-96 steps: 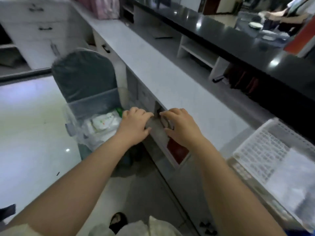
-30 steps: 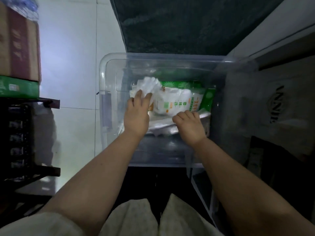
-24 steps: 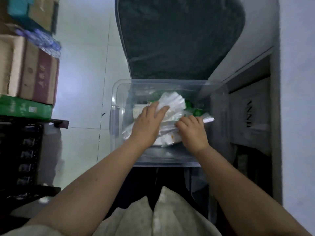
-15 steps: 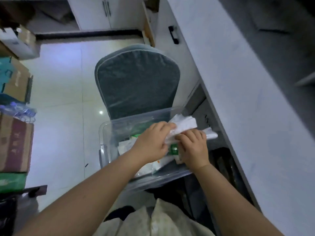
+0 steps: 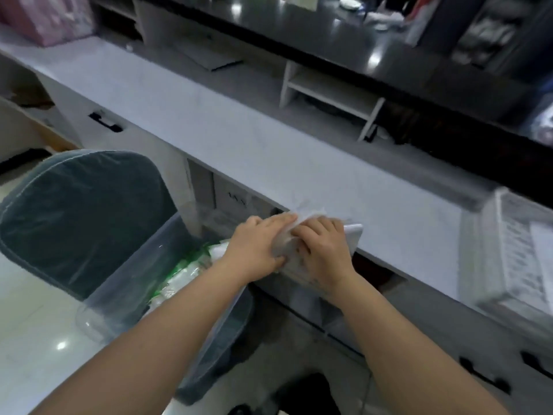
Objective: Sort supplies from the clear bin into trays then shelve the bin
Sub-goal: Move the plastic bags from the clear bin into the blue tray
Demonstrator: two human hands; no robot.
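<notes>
The clear bin [image 5: 119, 307] sits on a grey chair [image 5: 80, 214] beside the desk and holds green-and-white packets [image 5: 182, 277]. Both my hands hold a bundle of white plastic-wrapped packets [image 5: 302, 232] at the front edge of the grey desk top. My left hand [image 5: 260, 244] grips the bundle's left side. My right hand [image 5: 321, 250] grips its right side with curled fingers. A white mesh tray [image 5: 490, 265] with papers stands on the desk at the right.
The long grey desk top [image 5: 239, 130] runs from upper left to lower right. A dark raised counter [image 5: 359, 55] runs behind it, with a white shelf unit [image 5: 329, 91] below. Drawers with black handles [image 5: 104, 124] lie under the desk. Glossy floor [image 5: 36, 339] lies at left.
Both hands reached into the bin, took hold of the white packet bundle and lifted it out, up and right to the desk edge. My view swung up from the bin to the desk.
</notes>
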